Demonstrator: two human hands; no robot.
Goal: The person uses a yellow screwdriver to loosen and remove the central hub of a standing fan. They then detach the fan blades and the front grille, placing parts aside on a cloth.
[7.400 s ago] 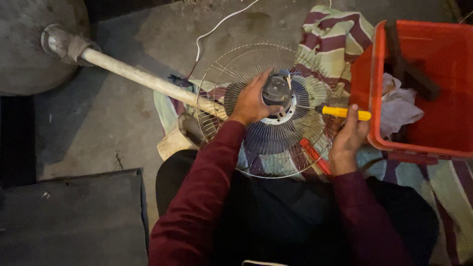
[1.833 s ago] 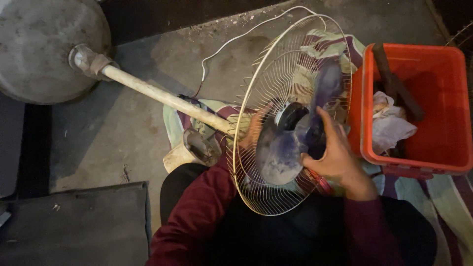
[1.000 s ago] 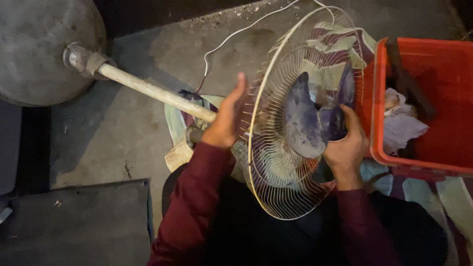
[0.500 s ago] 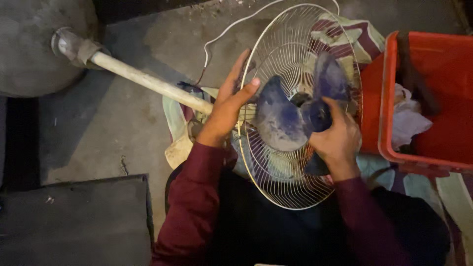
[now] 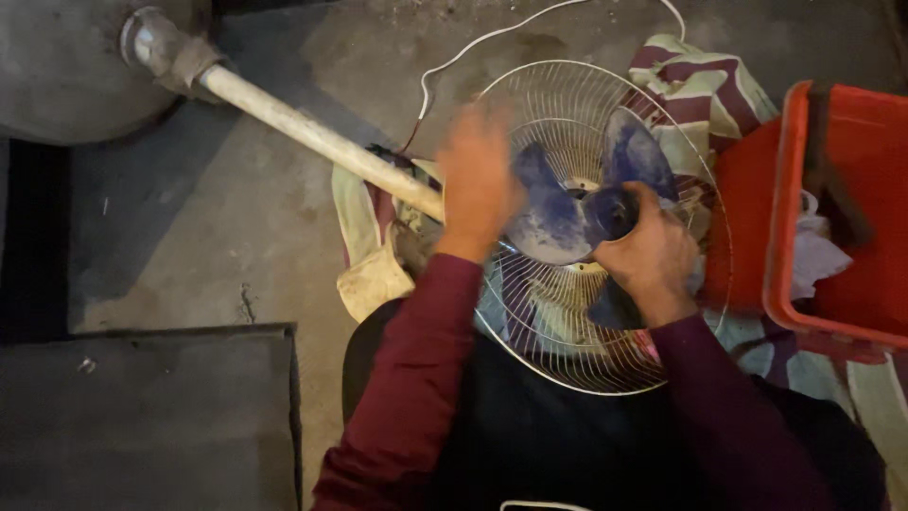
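At ten o'clock the round base (image 5: 66, 66) and pole (image 5: 312, 142) lie flat. The left hand (image 5: 478, 180), blurred, fingers spread, has just lifted off the wire guard (image 5: 567, 95). At three o'clock the right hand (image 5: 643, 251) grips the blue blade (image 5: 553, 222) hub, freeing it to turn.

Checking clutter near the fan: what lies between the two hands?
In the head view, one blue plastic fan blade over the round wire fan guard lies between the blurred left hand and the right hand, which grips the blade hub.
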